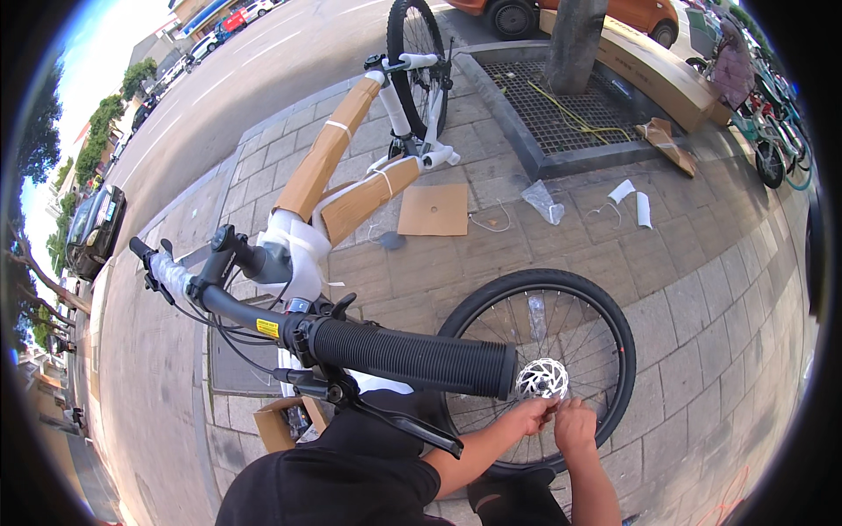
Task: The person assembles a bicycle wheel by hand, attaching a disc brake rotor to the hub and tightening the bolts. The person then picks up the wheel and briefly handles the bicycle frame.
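Observation:
A bicycle wheel with a black tyre stands or leans in front of me, a silver disc brake rotor at its hub. Just below the rotor, my left hand and my right hand meet with their fingers pinched close together. Whatever lies between the fingertips is too small or hidden to make out. Left of the wheel, the bicycle's handlebar has a black ribbed grip and a brake lever reaching over my left arm. Cardboard sleeves and white foam wrap the frame.
An open cardboard box of small parts sits beside my leg. On the paving lie a flat cardboard piece, a clear plastic bag and white foam scraps. Farther off are a tree trunk, a long carton and parked bicycles.

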`<state>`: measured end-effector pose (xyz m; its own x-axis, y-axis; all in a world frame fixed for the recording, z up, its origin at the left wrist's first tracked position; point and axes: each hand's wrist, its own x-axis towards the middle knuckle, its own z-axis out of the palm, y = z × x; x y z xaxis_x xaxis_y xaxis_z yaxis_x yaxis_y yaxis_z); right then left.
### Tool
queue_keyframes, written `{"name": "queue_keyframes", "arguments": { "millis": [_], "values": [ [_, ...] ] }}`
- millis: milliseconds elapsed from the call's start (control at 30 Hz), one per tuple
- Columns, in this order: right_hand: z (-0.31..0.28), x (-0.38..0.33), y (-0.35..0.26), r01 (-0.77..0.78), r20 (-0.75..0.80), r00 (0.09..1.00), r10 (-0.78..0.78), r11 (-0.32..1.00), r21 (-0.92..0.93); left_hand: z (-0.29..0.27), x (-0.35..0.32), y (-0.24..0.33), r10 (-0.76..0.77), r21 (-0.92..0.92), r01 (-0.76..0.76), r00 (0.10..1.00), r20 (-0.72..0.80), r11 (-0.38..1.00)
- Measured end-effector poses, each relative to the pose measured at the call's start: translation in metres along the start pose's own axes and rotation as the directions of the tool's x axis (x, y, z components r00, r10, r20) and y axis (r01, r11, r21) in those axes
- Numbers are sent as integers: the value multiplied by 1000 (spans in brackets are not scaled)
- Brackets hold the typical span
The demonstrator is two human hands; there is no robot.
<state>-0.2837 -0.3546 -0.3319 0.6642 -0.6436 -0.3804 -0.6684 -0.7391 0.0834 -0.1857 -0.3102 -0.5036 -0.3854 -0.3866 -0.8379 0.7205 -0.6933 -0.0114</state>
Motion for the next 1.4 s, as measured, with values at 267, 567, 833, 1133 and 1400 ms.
{"name": "queue_keyframes", "arguments": {
  "millis": [267,567,833,1133,1400],
  "values": [
    [32,14,-14,-655,677,618,399,-216,724,3,-5,-10,25,-115,-11,992,123,993],
    [1,0,-5,19,-174,985,18,977,212,-3,10,-5,48,-18,-48,999,12,999],
    [50,26,11,-250,62,967,248,870,424,5,-10,5,-8,-47,10,999,44,999],
    [-16,5,-4,-11,208,977,42,989,-150,2,-5,6,14,38,-13,1000,-17,999],
    [21,18,-15,-461,318,883,345,512,725,5,7,-5,85,-146,-82,996,13,986]
  ]
}}
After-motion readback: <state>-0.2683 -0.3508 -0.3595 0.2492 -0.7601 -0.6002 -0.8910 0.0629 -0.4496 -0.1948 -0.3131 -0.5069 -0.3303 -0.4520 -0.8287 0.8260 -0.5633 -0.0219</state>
